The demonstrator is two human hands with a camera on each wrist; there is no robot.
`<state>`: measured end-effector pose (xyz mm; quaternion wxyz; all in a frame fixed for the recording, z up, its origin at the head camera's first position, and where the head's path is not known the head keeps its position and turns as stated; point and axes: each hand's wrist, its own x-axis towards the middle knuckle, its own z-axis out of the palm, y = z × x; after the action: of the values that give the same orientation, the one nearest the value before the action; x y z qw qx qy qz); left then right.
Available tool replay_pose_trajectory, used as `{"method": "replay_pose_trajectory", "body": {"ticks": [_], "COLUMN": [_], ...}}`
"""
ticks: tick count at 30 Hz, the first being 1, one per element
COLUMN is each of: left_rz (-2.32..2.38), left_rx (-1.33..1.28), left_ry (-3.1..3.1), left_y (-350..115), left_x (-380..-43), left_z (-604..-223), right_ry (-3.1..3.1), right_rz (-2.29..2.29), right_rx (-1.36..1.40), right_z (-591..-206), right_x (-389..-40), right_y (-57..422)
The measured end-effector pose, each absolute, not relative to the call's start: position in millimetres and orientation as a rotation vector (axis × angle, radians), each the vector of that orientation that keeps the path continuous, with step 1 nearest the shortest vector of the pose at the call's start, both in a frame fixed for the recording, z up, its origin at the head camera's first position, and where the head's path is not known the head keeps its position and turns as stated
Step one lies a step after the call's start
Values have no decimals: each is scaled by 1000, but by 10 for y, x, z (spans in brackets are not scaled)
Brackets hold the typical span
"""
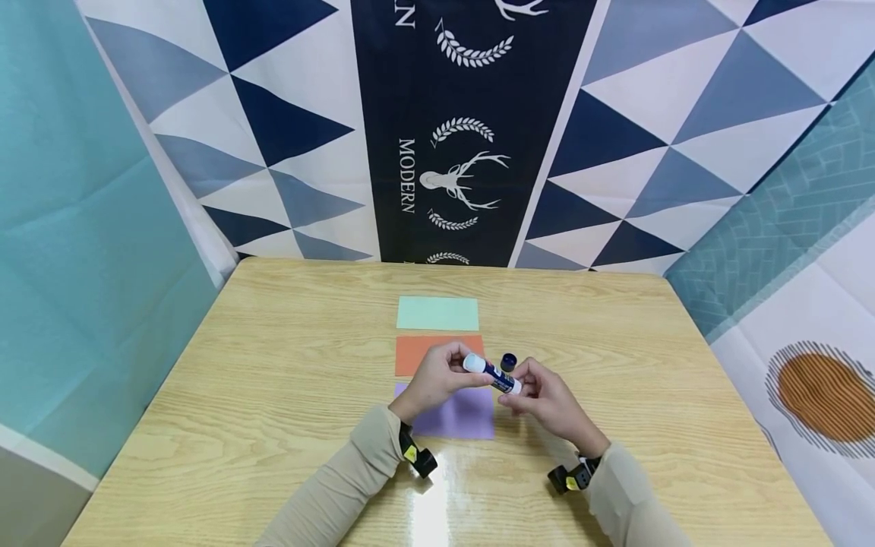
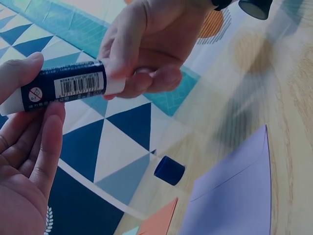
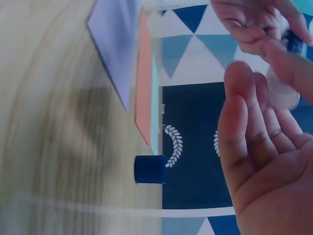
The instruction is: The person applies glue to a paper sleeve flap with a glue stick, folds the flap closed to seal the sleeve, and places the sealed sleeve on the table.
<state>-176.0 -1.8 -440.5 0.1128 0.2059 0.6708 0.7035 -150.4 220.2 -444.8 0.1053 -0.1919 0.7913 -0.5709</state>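
Note:
A glue stick (image 1: pixel 503 379) with a dark blue label and white ends is held tilted above the table between both hands. My left hand (image 1: pixel 435 382) pinches it between thumb and fingers near its upper left end. At the other end, the thumb and fingers of my right hand (image 1: pixel 549 400) grip the white base. In the left wrist view, a barcode shows on the label of the glue stick (image 2: pixel 78 84). Its dark blue cap (image 1: pixel 509 362) stands apart on the table, just behind the hands. Under the hands lies a purple envelope (image 1: pixel 454 418), partly covered by the left hand.
Beyond the purple envelope lie an orange paper piece (image 1: pixel 420 354) and a mint green one (image 1: pixel 437 313), in a row on the wooden table (image 1: pixel 287 342). A patterned cloth (image 1: pixel 301 129) hangs behind the table's far edge.

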Motion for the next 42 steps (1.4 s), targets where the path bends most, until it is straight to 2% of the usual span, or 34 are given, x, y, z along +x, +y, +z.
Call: {"method": "replay_pose_trajectory", "body": {"ticks": [6,15,42], "left_rz": [2070,2042,2029], "left_rx": [580,611,580], "left_ry": [1938,1965,1959], "left_y": [-19,-73,-61], "left_x": [-1772,-1797,-1778], "left_z": [-4415,-4392,-4401], "right_ry": [2273,2252,2389], "right_rz": [-1681,-1584,-1541], "right_rx": [-573,-735,-565], "right_z": [-4468,-4469,-4419], "right_x": [-1532,-1546,-1506], "right_y": [2204,2269,2216]}}
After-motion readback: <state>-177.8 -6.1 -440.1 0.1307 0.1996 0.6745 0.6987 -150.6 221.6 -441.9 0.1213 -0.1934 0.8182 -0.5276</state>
